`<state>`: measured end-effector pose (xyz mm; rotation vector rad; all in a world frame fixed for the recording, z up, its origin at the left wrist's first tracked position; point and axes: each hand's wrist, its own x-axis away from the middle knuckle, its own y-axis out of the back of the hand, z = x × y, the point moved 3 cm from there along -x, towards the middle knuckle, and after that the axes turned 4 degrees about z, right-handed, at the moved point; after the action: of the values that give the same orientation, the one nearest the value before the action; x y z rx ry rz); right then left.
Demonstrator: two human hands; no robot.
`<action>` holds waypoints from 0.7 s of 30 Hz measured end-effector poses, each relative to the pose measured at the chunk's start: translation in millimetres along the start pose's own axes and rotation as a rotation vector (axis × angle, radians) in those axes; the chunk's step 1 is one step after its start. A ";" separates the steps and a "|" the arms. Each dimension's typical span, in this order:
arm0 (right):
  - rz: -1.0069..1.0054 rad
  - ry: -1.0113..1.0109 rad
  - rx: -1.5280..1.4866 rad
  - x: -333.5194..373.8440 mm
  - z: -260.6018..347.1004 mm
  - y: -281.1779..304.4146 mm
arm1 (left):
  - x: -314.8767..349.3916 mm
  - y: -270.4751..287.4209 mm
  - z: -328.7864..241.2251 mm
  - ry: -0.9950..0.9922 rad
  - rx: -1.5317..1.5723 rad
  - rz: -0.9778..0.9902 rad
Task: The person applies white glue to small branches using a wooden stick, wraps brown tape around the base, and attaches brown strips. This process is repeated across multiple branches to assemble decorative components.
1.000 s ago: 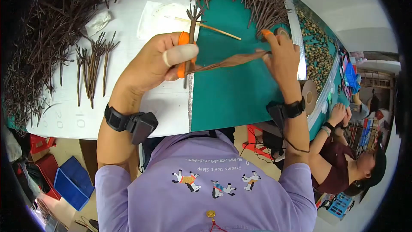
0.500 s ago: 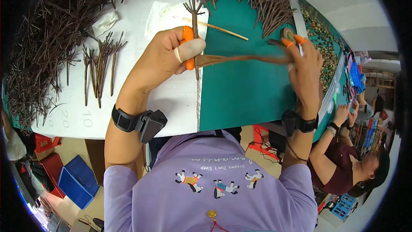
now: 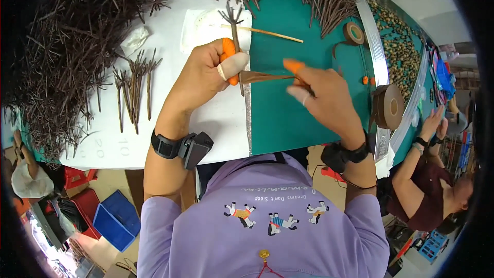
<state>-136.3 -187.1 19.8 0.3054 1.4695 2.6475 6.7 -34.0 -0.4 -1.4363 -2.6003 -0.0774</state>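
Observation:
My left hand, with orange and pale finger covers, is closed around a brown branch. Its forked twig tips point away from me, and the lower end shows below my thumb. A strip of brown tape runs from the branch at my left fingertips across to my right hand. That hand grips the strip's other end, slightly blurred, with an orange cover on one finger and a pale one on the thumb. Beyond it a small roll of brown tape rests on the green mat, its loose end curling out.
Brown branches are heaped at the left and far side. Several shorter ones lie on white paper near a crumpled tissue. A thin wooden stick touches a white sheet. Larger tape rolls stand right, by a metal strip.
The small tape roll, earlier at my right hand, now lies on the mat. My right hand has come left toward the branch, and the strip between the hands is shorter.

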 end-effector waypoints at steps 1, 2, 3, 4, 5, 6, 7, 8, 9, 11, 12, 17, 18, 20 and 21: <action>-0.011 0.001 -0.005 -0.2 -8.5 -6.2 | -0.8 2.8 0.7 0.007 -0.006 -0.036; -0.273 0.093 0.234 3.6 -18.0 -3.1 | -0.7 3.8 1.2 0.014 -0.005 -0.076; -0.535 0.185 0.475 8.7 -22.9 3.2 | -1.0 3.6 0.8 0.012 -0.006 -0.076; -0.537 0.182 0.475 10.0 -30.1 8.2 | -0.9 1.9 0.7 0.015 0.002 -0.061; -0.598 0.187 0.547 11.6 -36.8 14.9 | -1.0 0.0 0.9 0.018 0.011 -0.046; -0.658 0.190 0.619 13.5 -41.9 20.5 | -1.0 -2.0 1.3 0.022 0.021 -0.030; -0.720 0.194 0.689 14.4 -43.3 22.9 | -1.4 -2.6 2.0 0.022 0.018 -0.026; -0.722 0.189 0.688 17.4 -40.1 23.3 | -1.4 -3.7 2.5 0.000 0.000 -0.018; -0.615 0.155 0.667 20.1 -33.5 21.3 | -0.6 -3.5 4.1 -0.020 -0.016 -0.014; -0.402 0.086 0.619 25.5 -22.6 18.4 | -0.6 -2.5 4.9 -0.035 -0.033 -0.008; -0.398 0.088 0.617 29.9 -23.4 21.9 | -0.1 -2.3 3.4 -0.025 -0.032 -0.007; -0.431 0.077 -0.218 43.5 -28.2 57.1 | -0.3 -7.5 -1.3 -0.037 -0.057 0.004; -0.461 0.030 -0.455 41.3 -21.1 64.0 | -0.4 -9.4 -1.5 -0.056 -0.069 0.009; -0.435 0.064 -0.543 31.2 -4.5 56.3 | 1.3 -12.0 -1.1 -0.042 -0.090 0.004; -0.376 0.149 -0.392 16.3 5.9 45.8 | 1.4 -12.9 -0.3 -0.033 -0.111 -0.010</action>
<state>-150.3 -203.5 63.8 -0.1870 0.8904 2.6000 -4.9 -39.8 0.6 -1.4730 -2.6683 -0.2040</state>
